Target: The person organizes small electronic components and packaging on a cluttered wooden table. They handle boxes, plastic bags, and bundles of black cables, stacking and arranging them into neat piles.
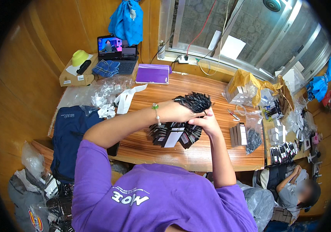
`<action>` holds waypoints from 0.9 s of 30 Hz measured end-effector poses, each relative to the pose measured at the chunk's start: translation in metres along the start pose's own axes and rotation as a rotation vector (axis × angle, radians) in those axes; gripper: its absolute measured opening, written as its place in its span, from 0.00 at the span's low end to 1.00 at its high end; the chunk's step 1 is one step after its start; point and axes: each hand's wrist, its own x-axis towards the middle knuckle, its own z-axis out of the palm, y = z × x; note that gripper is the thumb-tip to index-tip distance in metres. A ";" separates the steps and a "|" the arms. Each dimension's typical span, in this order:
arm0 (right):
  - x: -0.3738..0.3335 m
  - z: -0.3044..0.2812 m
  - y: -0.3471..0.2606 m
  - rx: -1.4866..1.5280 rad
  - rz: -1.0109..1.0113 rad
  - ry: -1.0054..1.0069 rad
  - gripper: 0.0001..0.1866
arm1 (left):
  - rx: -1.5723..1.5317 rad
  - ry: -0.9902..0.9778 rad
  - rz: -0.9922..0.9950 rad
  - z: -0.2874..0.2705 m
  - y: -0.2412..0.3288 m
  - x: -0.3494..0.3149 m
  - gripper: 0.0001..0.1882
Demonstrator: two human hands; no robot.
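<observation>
Above the middle of the wooden desk, my left hand [177,112] is closed around a thick bunch of hang tags. Their black cords [194,102] stick out in a tuft on the far side of my hands. On the near side the black and white tags [173,137] fan out downward. My right hand [206,121] meets the left at the neck of the bunch, its fingers closed at the cords; the exact grip of its fingertips is partly hidden. A beaded bracelet [157,113] circles my left wrist.
Small grey boxes [238,135] and a clear bag of black cords [253,140] stand at the right, near small pliers [233,115]. A navy bag [70,135] lies left. A laptop [119,54] and purple folder [153,74] are behind. Another person [289,193] sits at right.
</observation>
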 end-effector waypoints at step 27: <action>0.014 -0.013 -0.083 -0.176 0.025 -0.570 0.31 | 0.278 0.042 0.628 -0.041 0.038 0.012 0.10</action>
